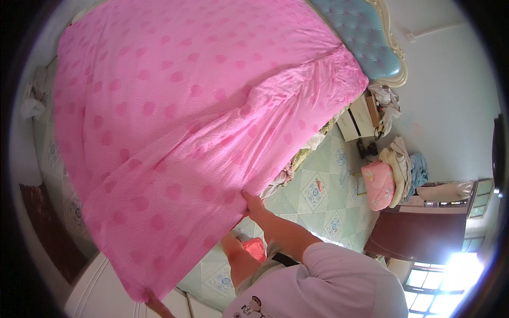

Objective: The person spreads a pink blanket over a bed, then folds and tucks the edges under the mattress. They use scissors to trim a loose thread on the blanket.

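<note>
A large pink cloth (159, 99) with darker pink spots, seemingly a quilt or duvet cover, spreads over the bed and is drawn out past its near side. Its near edge is gripped by my right hand (254, 204), thumb lying on top. Lower left, my left hand (155, 302) pinches the cloth near a corner; part of that hand is cut off by the picture's bottom rim. Between my hands the edge runs fairly straight. Folds and creases slant from the near side toward the blue tufted headboard (358, 35), where the cloth lies bunched.
Patterned bedding (300, 157) shows beneath the cloth's side. Beyond the tiled floor (314, 190) stand a white bedside cabinet (354, 119), piled folded bedding (377, 185) and a dark red-brown piece of furniture (417, 234). Something red (254, 248) is near my legs. White panelled furniture (103, 294) lies lower left.
</note>
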Available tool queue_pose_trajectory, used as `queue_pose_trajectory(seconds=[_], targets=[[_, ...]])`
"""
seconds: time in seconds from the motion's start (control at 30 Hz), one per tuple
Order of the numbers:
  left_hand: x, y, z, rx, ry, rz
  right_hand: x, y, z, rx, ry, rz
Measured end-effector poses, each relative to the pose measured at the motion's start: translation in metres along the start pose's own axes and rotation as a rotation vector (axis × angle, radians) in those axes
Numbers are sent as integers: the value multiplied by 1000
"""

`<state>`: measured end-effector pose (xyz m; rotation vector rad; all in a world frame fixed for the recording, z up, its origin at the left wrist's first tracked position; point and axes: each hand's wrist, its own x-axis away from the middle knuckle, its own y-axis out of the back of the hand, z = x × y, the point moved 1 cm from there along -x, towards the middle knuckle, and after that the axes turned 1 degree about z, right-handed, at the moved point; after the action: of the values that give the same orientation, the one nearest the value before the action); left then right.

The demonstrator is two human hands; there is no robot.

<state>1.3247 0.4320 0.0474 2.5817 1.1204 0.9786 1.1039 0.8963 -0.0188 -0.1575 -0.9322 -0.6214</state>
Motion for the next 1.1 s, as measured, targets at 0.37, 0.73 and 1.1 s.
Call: queue_pose_trajectory(seconds=[0.37,0.73,1.1], targets=[[-65,-27,8,-1429,42,347,-9,26,49,855,-284,158],[-137,-265,-169,-1074,-893,304,-94,-52,264,1412,1060,-175],[-137,-302,-203,-1403,-572,417,-147,-84,318,2562,803,590]])
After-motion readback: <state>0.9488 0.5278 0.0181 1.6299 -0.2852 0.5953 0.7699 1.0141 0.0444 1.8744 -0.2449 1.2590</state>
